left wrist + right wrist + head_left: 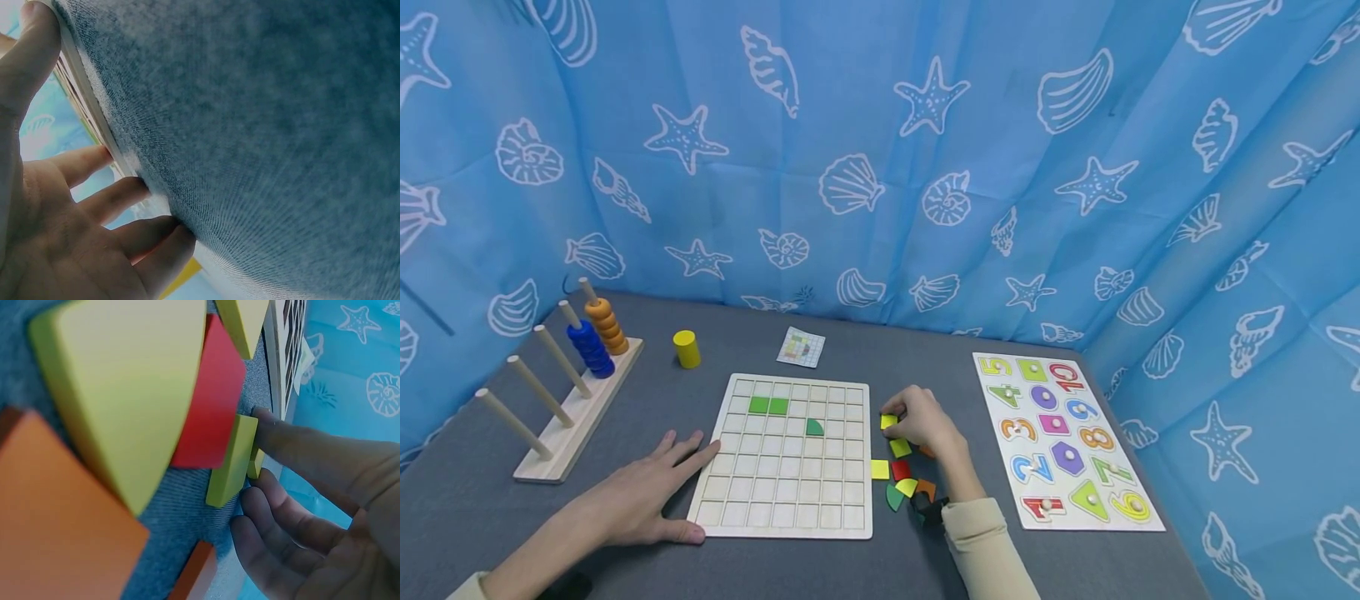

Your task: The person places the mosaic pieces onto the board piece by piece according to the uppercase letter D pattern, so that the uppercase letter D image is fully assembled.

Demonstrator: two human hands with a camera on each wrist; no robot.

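Observation:
A pale wooden grid board (782,492) lies flat on the table, with two green squares (769,406) side by side and a green quarter-circle (815,427) in its cells. My left hand (643,500) rests at the board's left edge, fingers spread; its thumb and fingertips touch the rim in the left wrist view. To the right of the board, my right hand (921,417) pinches a small yellow block (256,464) between thumb and fingers. Below it lie a yellow-green block (899,448), a red piece (212,400), a yellow quarter-circle (907,487), a yellow square (880,470) and orange pieces (62,519).
A peg stand (576,417) with blue and orange rings stands at the left. Near it is a yellow cylinder (687,349). Behind the board lies a small pattern card (801,347). A number-and-shape puzzle board (1060,442) lies at the right. A blue curtain (880,167) hangs behind the table.

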